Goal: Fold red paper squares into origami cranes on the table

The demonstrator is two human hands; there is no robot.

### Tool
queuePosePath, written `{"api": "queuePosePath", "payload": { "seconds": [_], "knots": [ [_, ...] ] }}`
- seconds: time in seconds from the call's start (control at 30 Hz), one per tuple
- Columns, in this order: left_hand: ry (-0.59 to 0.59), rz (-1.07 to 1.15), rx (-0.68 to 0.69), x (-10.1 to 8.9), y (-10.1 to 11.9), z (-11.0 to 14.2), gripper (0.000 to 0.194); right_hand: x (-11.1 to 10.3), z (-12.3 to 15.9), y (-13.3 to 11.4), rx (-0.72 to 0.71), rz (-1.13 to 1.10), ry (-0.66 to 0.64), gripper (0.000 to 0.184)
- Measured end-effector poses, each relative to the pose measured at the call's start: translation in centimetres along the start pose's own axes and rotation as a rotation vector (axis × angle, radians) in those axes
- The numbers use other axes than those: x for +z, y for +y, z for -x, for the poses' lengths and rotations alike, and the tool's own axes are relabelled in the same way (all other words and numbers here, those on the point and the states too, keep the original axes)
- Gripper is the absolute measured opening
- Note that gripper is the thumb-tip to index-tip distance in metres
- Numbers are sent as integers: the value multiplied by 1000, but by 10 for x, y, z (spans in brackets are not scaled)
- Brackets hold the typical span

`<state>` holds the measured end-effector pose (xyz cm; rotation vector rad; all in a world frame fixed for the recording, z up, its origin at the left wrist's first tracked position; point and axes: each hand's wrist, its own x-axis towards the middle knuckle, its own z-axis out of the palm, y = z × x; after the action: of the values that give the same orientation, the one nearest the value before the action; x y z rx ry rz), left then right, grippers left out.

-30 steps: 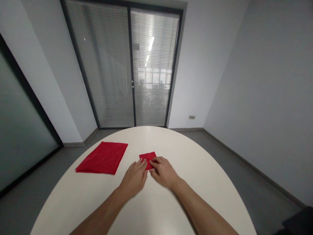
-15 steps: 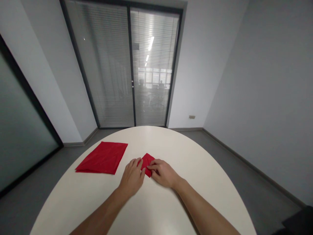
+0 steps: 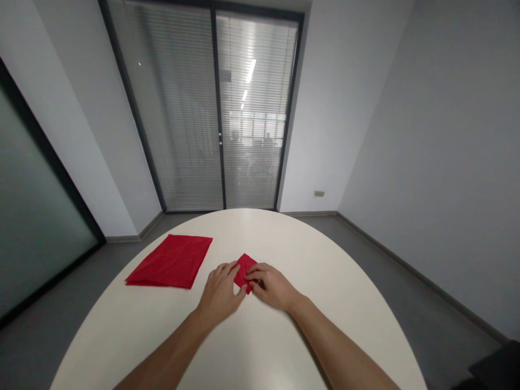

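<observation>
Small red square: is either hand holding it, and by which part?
The left hand touches the small red square at its left side, the right hand at its right; whether either grips it cannot be told.

Table (image 3: 325, 271): we see a pale, rounded top.
Red sheet (image 3: 173, 261): we find it lying flat, layered, near the table's left edge.
Door (image 3: 223, 184): we see dark frames beyond the table.
Blinds (image 3: 182, 119): we see them lowered; lights (image 3: 251, 71) show through on the right.
Plate (image 3: 319, 193): we spot it low on the wall (image 3: 320, 124), right of the door.
Floor (image 3: 365, 238): we see grey.
Dark thing (image 3: 498, 368): we cannot identify it, bottom right corner.
</observation>
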<state>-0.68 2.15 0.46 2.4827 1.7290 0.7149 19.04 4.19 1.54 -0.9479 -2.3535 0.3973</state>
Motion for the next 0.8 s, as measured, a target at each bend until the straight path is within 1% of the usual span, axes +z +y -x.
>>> {"api": "queuePosePath", "payload": {
  "seconds": [0.17,0.37,0.57,0.8],
  "knots": [
    [-28,-24,1,-1,2,1,53,0,-1,-1,-16,8,11,30],
    [-16,-11,31,0,2,3,54,-5,-2,-3,-27,31,-9,30],
    [-14,19,98,-1,3,4,50,-5,-2,-3,8,47,8,40],
    [-47,0,125,4,-2,4,51,-1,-1,0,22,67,29,43]
  ]
}}
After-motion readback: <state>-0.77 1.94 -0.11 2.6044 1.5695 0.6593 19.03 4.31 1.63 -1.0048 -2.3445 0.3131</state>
